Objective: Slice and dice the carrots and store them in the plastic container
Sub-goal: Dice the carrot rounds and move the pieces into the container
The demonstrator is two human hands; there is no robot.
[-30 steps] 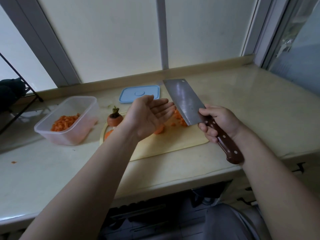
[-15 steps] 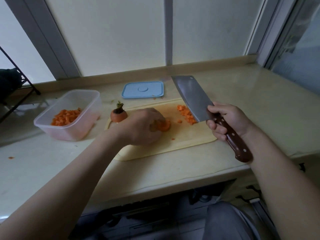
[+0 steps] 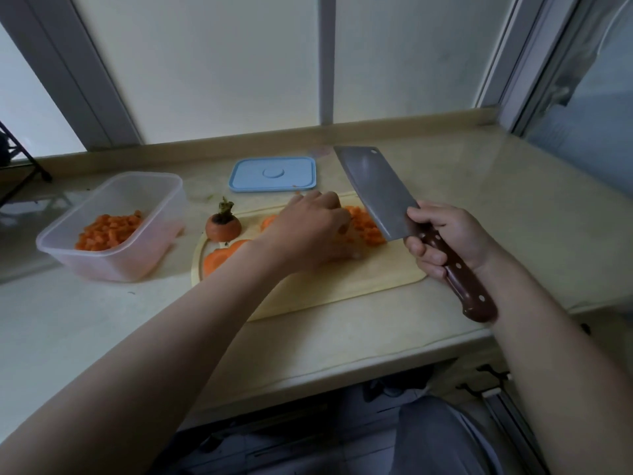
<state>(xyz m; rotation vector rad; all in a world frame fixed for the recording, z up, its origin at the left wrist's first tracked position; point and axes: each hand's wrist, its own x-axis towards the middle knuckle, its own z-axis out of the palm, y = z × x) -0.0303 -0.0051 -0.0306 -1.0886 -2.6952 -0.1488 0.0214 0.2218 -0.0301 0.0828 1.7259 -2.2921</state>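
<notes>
One heap of diced carrot (image 3: pixel 368 226) lies on the far right part of the board (image 3: pixel 342 286), against the lower edge of the one cleaver (image 3: pixel 375 190). The left hand (image 3: pixel 315 231) is palm down over the board, with fingers bent at the heap; whether it grips any pieces, I cannot tell. The right hand (image 3: pixel 445 238) is clenched round the cleaver handle at the board's right edge, and the blade is tilted. On the board's left end are one carrot top (image 3: pixel 223 227) and two slices (image 3: pixel 217 258), partly hidden by the arm. Left of the board stands one container (image 3: pixel 164 214) holding a second heap of dice (image 3: pixel 109 231). Behind the board lies one blue lid (image 3: pixel 272 173). All rest on the bench (image 3: pixel 513 200).
</notes>
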